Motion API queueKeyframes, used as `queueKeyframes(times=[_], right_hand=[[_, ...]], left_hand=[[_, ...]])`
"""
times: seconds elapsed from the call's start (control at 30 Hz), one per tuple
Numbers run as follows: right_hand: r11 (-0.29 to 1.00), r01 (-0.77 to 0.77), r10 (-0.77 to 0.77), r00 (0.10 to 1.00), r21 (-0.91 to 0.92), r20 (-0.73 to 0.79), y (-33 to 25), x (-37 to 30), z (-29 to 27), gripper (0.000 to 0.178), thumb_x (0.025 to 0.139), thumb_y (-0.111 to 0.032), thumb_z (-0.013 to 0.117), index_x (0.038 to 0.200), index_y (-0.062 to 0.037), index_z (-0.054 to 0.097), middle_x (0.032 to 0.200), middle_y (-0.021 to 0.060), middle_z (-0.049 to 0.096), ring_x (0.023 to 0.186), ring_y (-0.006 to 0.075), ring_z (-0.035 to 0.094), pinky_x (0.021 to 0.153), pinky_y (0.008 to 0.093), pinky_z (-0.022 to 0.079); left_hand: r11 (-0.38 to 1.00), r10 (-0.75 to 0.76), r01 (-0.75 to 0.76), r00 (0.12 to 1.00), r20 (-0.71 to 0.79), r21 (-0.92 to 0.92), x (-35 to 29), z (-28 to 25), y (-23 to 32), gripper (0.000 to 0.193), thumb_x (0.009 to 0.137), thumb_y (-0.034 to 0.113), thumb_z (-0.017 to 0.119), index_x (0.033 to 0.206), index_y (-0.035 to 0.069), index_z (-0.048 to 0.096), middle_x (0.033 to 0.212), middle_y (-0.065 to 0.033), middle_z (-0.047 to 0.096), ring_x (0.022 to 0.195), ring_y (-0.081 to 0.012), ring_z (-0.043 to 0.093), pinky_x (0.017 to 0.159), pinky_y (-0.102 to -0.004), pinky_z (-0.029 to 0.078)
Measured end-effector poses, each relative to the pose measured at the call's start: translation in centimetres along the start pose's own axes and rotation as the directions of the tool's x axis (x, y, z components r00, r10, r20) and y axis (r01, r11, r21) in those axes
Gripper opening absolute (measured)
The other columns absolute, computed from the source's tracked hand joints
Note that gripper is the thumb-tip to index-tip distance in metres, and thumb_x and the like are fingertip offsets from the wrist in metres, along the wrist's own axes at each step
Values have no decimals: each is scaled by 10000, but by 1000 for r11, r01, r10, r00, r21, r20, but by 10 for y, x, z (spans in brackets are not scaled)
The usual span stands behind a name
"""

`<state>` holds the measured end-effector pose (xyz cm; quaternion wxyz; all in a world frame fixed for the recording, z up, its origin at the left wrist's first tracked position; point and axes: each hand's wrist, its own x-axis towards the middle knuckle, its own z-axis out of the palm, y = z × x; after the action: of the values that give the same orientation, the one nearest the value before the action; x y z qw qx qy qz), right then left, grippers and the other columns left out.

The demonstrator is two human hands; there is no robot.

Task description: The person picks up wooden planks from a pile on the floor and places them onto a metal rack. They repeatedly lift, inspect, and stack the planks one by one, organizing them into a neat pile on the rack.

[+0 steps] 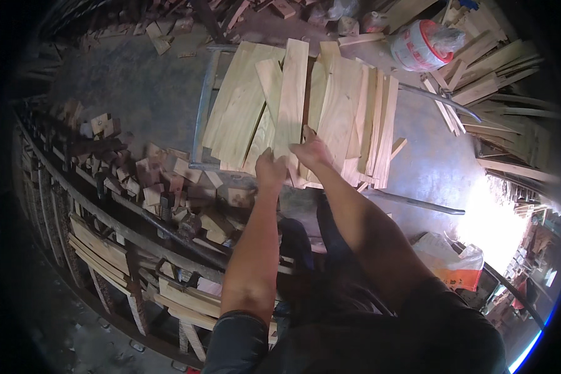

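A pale wooden plank (293,87) lies lengthwise on top of a layer of similar boards, pointing away from me. My left hand (272,169) is closed at the near end of this plank, on its left side. On its right edge, a little farther up, my right hand (311,149) is closed with the thumb toward the far side. The fingers of both hands are partly hidden beneath the wood. A shorter board (269,81) rests at a slant against the plank's left side. Wide boards (237,100) lie to the left, and another wide board (343,103) to the right.
The boards rest on a metal-framed cart (201,124) with long bar handles (417,202) reaching right. Wood offcuts (149,177) are heaped at left, beside a metal rail (137,218). A white-and-red bucket (417,47) stands at far right near stacked lumber (498,81). A sack (449,262) lies near right.
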<state>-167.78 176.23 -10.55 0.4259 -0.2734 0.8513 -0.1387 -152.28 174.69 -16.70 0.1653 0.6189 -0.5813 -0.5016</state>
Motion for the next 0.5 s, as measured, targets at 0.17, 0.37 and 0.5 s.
queueKeyframes(times=[0.17,0.37,0.5], right_hand=[[816,34,-107,990,576,92,30,6,-11,776,805,-138,692,1500,3,380,1472,185,504,1334,268,506,1090,342,401],[671,46,-196,973,740,117,33,13,-9,658,827,9,674,1432,60,422,1316,161,588,1243,241,539,1057,333,411],[696,3,-75,995,718,68,15,15,5,640,804,-47,719,1381,49,461,1269,170,605,1190,263,575,1003,363,461]], left_hand=[[983,-5,20,997,79,-183,-40,17,-12,326,807,78,665,1082,-97,658,924,-170,714,810,-264,685,772,-383,531],[875,-323,392,910,260,-285,-67,18,-15,245,808,65,705,1033,-28,674,873,-59,704,746,-141,617,689,-315,498],[738,-384,466,885,265,-487,-64,19,2,282,839,87,722,1096,-18,671,915,-53,702,778,-149,634,712,-311,497]])
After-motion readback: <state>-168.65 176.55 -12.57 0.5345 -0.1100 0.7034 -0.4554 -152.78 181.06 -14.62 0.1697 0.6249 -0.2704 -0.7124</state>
